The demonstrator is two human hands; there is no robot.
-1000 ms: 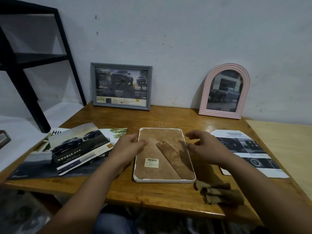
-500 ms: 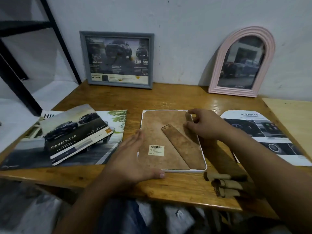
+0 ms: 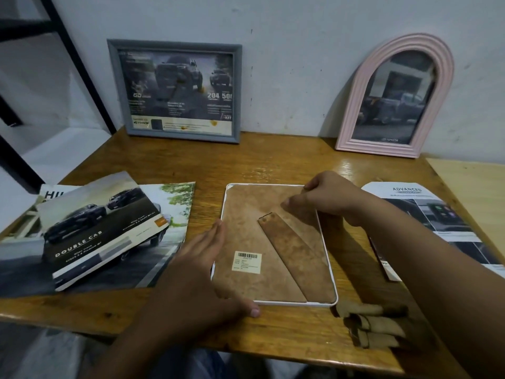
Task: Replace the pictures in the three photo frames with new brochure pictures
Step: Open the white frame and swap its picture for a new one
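A white-rimmed photo frame (image 3: 325, 255) lies face down in the middle of the wooden table, its brown backing board (image 3: 246, 214) and stand flap (image 3: 295, 253) facing up. My left hand (image 3: 202, 272) rests flat against the frame's left edge and lower left corner, fingers apart. My right hand (image 3: 325, 198) pinches at the frame's upper right corner, on the backing's edge. A grey rectangular frame (image 3: 175, 91) and a pink arched frame (image 3: 396, 97) lean on the wall, each with a car picture inside.
Car brochures (image 3: 95, 233) lie stacked at the left. Another brochure page (image 3: 437, 222) lies at the right. Brown gloves (image 3: 377, 326) sit near the table's front edge, right of the frame. A black shelf leg (image 3: 79, 61) stands at the back left. A pale board (image 3: 475, 192) adjoins at the right.
The camera has come closer and lower. My left hand slid down to the frame's lower left corner. My right hand moved up to the frame's upper right corner and closed on the edge.
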